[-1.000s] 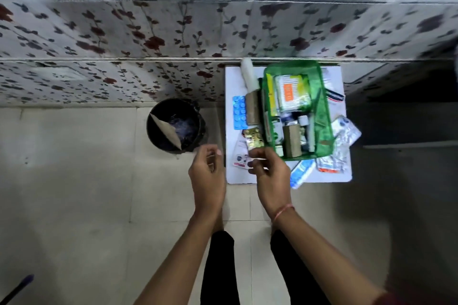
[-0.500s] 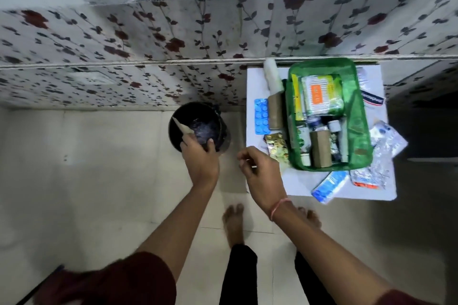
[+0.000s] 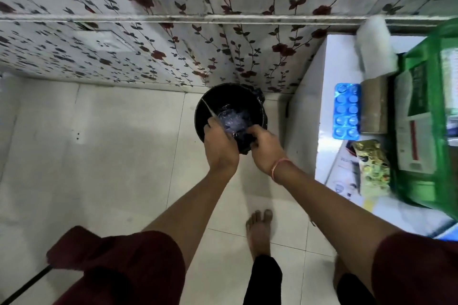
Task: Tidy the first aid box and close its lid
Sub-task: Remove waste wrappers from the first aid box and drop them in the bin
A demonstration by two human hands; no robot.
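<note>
**Black bin under both your hands, green box off to the right**

Black and round, the bin stands on the tiled floor against the flowered wall, with crumpled clear plastic lying inside. Your left hand is over its near rim, fingers curled down; whether they grip anything you cannot tell. Your right hand is just beside it, fingers bent over the bin's near edge, and its hold is equally unclear. A pink band circles your right wrist.

The green first aid box sits on the white worktop at the right edge, lid open, packets visible inside. Beside it lie a blue blister strip, a brown roll, a white roll and a gold foil strip. One bare foot shows on the floor.
</note>
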